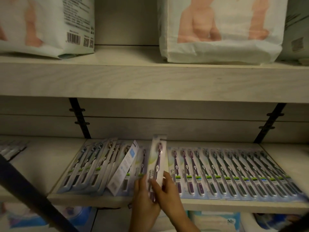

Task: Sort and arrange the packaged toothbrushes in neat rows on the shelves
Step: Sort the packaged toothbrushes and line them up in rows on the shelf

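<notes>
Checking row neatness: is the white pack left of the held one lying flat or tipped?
Tipped. The white pack, beside the held pack, is propped on edge, back showing; the right row lies flat.

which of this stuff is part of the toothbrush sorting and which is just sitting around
Job: toothbrush pack held by left hand and right hand; neat row of packs on its right; leaning packs on its left; shelf.

Lying about: white bags on the upper shelf; blue packs below; dark bar lower left.
</notes>
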A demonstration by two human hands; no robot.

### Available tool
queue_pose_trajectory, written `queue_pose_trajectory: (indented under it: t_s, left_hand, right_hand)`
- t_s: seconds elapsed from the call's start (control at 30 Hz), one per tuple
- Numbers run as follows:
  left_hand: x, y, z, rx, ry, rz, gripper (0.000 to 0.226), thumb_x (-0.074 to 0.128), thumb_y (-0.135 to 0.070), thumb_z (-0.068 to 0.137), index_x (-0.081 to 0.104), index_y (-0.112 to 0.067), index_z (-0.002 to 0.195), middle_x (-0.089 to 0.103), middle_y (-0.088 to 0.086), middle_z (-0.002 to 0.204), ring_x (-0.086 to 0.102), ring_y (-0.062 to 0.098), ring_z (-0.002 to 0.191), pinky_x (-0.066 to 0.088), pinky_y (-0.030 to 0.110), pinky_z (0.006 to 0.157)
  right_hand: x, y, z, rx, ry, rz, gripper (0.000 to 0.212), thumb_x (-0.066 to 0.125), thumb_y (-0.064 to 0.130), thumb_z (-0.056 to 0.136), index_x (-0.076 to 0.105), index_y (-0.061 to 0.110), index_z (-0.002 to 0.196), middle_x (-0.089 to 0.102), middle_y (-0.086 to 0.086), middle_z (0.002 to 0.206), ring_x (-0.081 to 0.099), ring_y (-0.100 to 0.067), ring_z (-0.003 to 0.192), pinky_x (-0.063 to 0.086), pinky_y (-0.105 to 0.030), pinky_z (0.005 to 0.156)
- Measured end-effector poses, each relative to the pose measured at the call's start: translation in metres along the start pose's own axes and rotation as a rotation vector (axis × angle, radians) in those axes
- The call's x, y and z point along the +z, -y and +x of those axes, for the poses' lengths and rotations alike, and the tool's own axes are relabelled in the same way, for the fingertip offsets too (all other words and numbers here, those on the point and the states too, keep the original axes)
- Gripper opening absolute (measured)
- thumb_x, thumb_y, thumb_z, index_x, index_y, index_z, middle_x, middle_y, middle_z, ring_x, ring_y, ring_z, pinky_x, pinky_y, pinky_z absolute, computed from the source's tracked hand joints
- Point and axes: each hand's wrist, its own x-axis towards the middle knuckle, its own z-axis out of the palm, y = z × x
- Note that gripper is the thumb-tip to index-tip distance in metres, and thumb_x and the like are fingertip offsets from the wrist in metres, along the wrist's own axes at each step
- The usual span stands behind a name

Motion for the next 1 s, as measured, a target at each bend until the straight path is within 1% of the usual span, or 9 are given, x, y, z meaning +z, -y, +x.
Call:
queue_pose_trajectory:
  t_s: [0.1,0.2,0.27,0.33,0.43,0.6,0.7,0.9,1.0]
  left_hand:
    - [-0.021,0.014,0.004,-0.016,0.065,-0.098,0.063,0.073,-0.020,0.075,0.041,-0.026,0.129,0.041,-0.007,0.122,0.049,0.014,0.114,0.047,0.024,0.092]
    - [-0.042,0.034,0.015,-0.019,0.048,-0.142,0.052,0.077,-0.014,0.072,0.046,-0.026,0.112,0.043,-0.005,0.112,0.049,0.015,0.103,0.044,0.022,0.084]
    - [-0.051,0.042,0.021,-0.019,0.063,-0.148,0.050,0.076,-0.011,0.072,0.045,-0.025,0.109,0.043,-0.001,0.114,0.047,0.016,0.106,0.042,0.017,0.081]
    - [-0.054,0.046,0.022,-0.006,0.088,-0.149,0.049,0.075,-0.011,0.073,0.045,-0.024,0.110,0.042,0.000,0.116,0.046,0.017,0.109,0.043,0.017,0.084]
    - [-0.057,0.050,0.019,0.021,0.104,-0.140,0.047,0.075,-0.013,0.073,0.048,-0.023,0.110,0.043,0.001,0.114,0.049,0.016,0.103,0.045,0.025,0.089]
    - [-0.061,0.056,0.022,0.022,0.095,-0.114,0.047,0.076,-0.014,0.073,0.047,-0.025,0.109,0.047,0.003,0.116,0.051,0.016,0.098,0.042,0.016,0.077]
    - [-0.063,0.058,0.023,0.014,0.098,-0.099,0.047,0.075,-0.015,0.074,0.045,-0.025,0.109,0.046,0.002,0.118,0.051,0.015,0.100,0.042,0.014,0.076]
    - [-0.061,0.055,0.022,-0.027,0.120,-0.111,0.046,0.072,-0.013,0.076,0.044,-0.024,0.111,0.043,0.003,0.122,0.048,0.015,0.105,0.048,0.021,0.081]
    - [-0.059,0.054,0.022,-0.046,0.150,-0.119,0.045,0.071,-0.012,0.078,0.043,-0.024,0.111,0.039,0.003,0.123,0.047,0.017,0.110,0.046,0.018,0.081]
  right_hand:
    - [-0.006,0.009,0.010,0.036,-0.034,-0.001,0.020,0.058,0.023,0.090,0.054,0.022,0.110,0.069,0.001,0.092,0.068,-0.006,0.079,0.057,-0.023,0.071]
    - [-0.020,0.009,0.036,0.068,-0.131,-0.182,0.017,0.059,0.032,0.089,0.051,0.028,0.103,0.065,0.004,0.085,0.066,-0.008,0.077,0.056,-0.025,0.072]
    - [-0.022,0.002,0.053,0.131,-0.143,-0.302,0.016,0.061,0.037,0.087,0.050,0.028,0.095,0.065,0.000,0.083,0.066,-0.013,0.078,0.056,-0.035,0.077]
    - [-0.023,-0.006,0.065,0.195,-0.143,-0.378,0.021,0.062,0.037,0.086,0.054,0.018,0.092,0.065,-0.006,0.085,0.065,-0.020,0.080,0.056,-0.042,0.080]
    - [-0.022,-0.007,0.070,0.272,-0.108,-0.466,0.021,0.059,0.034,0.088,0.056,0.015,0.095,0.064,-0.007,0.092,0.063,-0.020,0.086,0.053,-0.037,0.085]
    - [-0.015,-0.003,0.071,0.309,-0.047,-0.709,0.024,0.047,0.035,0.094,0.060,0.015,0.091,0.062,-0.004,0.086,0.063,-0.018,0.083,0.052,-0.029,0.083]
    - [-0.011,-0.007,0.072,0.337,-0.069,-0.854,0.027,0.047,0.031,0.095,0.064,0.011,0.100,0.066,-0.006,0.091,0.065,-0.018,0.085,0.053,-0.027,0.080]
    - [-0.009,-0.001,0.060,0.309,-0.060,-1.144,0.021,0.047,0.020,0.095,0.060,0.008,0.108,0.064,-0.007,0.107,0.062,-0.016,0.097,0.049,-0.024,0.083]
    - [-0.006,0.001,0.057,0.256,-0.034,-1.274,0.021,0.047,0.015,0.095,0.060,0.007,0.110,0.065,-0.008,0.109,0.063,-0.016,0.098,0.049,-0.024,0.083]
